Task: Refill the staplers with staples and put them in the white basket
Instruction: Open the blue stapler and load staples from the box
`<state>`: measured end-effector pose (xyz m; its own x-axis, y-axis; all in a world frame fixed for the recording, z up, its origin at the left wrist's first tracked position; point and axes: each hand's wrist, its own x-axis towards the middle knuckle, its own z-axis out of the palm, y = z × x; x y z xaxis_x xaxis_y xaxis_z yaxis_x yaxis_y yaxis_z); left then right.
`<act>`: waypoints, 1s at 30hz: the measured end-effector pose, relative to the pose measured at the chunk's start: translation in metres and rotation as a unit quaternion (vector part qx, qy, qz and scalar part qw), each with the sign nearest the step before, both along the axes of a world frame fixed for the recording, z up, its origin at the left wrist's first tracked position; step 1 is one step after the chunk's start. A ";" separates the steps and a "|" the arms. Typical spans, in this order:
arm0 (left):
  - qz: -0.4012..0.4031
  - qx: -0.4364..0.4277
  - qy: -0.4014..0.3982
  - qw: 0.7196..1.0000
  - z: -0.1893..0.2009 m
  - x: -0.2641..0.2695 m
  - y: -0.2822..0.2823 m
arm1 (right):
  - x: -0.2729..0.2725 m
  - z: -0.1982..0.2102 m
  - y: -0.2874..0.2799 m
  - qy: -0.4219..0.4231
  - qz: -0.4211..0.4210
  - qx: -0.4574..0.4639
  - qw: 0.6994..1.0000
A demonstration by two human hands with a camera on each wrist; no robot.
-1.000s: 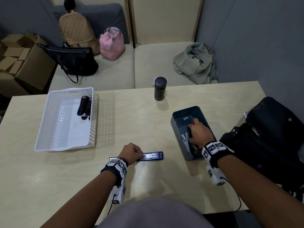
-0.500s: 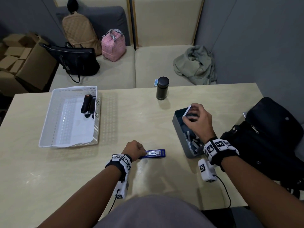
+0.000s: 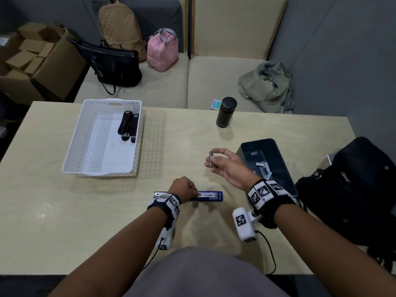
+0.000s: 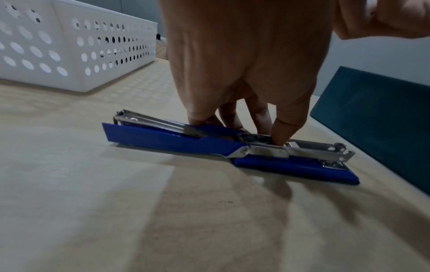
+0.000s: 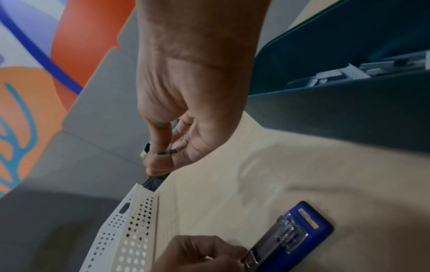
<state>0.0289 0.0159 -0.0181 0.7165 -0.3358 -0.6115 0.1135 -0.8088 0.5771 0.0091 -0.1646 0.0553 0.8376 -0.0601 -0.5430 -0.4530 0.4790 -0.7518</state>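
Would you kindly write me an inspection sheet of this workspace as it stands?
Surface: pale wooden table, bare at the near left.
Job's things: blue stapler lies opened flat; staple strip held above the table; dark bin holds more strips; white basket holds black staplers.
Clutter: dark flask; black bag at the right edge.
Hands: left hand pins the stapler with its fingertips; right hand pinches the strip.
Cables: thin black cable hangs from the right wrist camera.
Surroundings: bench with bags and a green garment; cardboard boxes on the left.
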 end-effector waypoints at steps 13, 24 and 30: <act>-0.015 0.004 -0.001 1.000 -0.003 0.002 -0.001 | 0.000 -0.007 -0.080 -0.032 -0.092 -0.213 0.972; -0.036 0.010 0.005 0.999 -0.009 0.006 -0.002 | -0.033 -0.044 -0.153 0.051 0.046 -0.443 0.894; -0.042 0.019 0.005 0.999 -0.006 0.006 -0.005 | -0.036 -0.055 -0.146 0.107 0.123 -0.528 0.834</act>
